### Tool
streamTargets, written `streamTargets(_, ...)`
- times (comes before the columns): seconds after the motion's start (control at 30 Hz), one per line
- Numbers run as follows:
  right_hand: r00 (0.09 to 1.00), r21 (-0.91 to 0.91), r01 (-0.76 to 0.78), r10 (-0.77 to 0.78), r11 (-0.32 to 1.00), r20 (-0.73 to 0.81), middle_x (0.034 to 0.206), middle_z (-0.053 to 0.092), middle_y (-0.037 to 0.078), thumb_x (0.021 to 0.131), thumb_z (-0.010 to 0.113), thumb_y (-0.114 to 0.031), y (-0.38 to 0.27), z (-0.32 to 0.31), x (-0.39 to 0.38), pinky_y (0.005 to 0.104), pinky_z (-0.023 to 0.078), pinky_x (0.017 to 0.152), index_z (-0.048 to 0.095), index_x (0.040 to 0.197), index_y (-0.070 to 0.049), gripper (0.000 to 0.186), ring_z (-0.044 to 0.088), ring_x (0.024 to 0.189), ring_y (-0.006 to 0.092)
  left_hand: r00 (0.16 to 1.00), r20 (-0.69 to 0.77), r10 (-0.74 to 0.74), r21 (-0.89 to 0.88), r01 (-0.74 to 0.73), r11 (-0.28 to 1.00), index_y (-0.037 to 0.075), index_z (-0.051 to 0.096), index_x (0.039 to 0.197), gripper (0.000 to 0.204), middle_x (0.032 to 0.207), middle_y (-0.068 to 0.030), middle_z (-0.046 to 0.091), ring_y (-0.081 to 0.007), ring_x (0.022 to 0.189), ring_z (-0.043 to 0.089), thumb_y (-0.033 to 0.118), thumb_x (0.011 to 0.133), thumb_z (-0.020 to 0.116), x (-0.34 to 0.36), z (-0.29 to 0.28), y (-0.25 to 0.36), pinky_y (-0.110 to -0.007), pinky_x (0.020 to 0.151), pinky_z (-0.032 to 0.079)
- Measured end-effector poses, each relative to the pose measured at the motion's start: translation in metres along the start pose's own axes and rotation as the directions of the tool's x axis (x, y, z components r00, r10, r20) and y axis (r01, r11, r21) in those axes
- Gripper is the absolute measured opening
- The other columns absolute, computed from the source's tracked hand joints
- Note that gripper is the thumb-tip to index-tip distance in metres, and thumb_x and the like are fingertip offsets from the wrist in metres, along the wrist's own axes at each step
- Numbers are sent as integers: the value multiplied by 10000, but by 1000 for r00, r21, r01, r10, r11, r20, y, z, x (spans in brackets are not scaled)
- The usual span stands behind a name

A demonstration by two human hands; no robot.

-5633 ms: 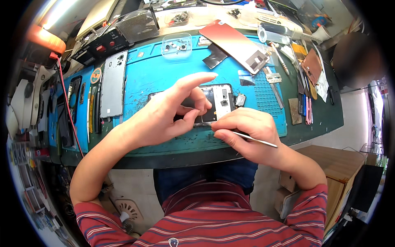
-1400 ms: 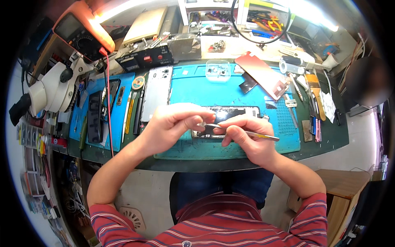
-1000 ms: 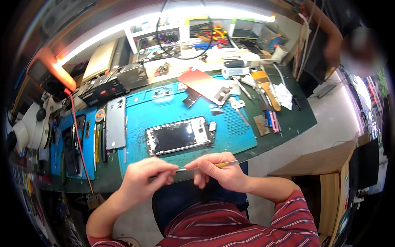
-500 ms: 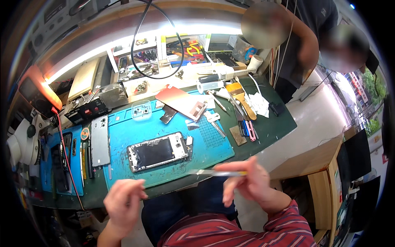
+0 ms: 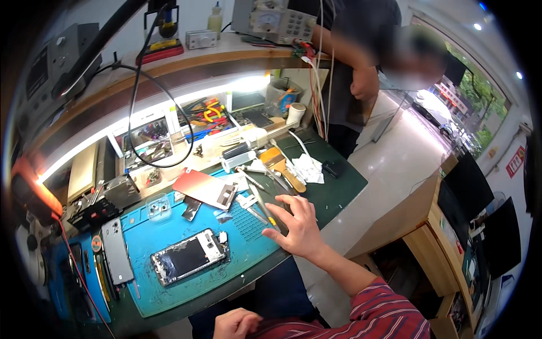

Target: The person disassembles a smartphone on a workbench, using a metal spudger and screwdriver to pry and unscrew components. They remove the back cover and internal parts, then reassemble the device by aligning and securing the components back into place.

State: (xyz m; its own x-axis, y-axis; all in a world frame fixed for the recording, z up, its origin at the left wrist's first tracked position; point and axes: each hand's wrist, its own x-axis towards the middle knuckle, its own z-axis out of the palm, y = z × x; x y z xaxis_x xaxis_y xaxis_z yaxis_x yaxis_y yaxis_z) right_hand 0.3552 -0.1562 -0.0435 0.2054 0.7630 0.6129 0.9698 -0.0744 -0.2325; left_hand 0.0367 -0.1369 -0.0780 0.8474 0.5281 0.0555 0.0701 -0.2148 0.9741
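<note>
My right hand (image 5: 296,227) reaches over the right edge of the blue work mat (image 5: 195,226), thumb and fingers apart. Between the thumb and fingertips, apparently loose, is the near end of a slim pointed tool (image 5: 262,204) with a yellow mark. Low in the view, by my lap, my left hand (image 5: 237,324) is curled closed and nothing shows in it. An opened phone (image 5: 189,257) with a dark screen-sized panel and a pale frame lies on the mat, touched by neither hand. Beyond it rests a reddish phone back panel (image 5: 206,188).
A brush (image 5: 282,169), white tissue (image 5: 307,168) and black clip-like piece (image 5: 329,168) lie beyond my right hand. At left are a grey phone shell (image 5: 116,251) and an orange meter (image 5: 36,189). A cable loop hangs above the bench. Another person stands at the far right corner.
My right hand has moved forward from the bench's near edge to the tools and spread its fingers around the slim tool. My left hand has drawn back to my lap. The view has turned right.
</note>
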Motion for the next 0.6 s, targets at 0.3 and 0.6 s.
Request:
streamTargets(0.3, 952, 597, 307, -239, 741, -192, 1160, 710, 92, 907, 791, -128, -56, 5, -93, 399, 554, 824, 727, 1221, -58, 328, 690, 965, 299, 863, 198, -464, -515, 495, 700, -94, 623, 1361, 314, 1143, -158, 774, -215, 1010, 758, 29, 1072, 628, -12, 32, -37, -320, 909, 625)
streamTargets(0.6, 937, 664, -130, -129, 736, 326, 1184, 667, 110, 956, 701, -192, -88, 38, -191, 410, 571, 900, 709, 1265, -57, 337, 653, 1052, 330, 900, 126, -417, -581, 408, 704, 30, 399, 1589, 554, 1493, -169, 547, -264, 1314, 595, 45, 1069, 588, -11, 55, -85, -369, 1011, 588)
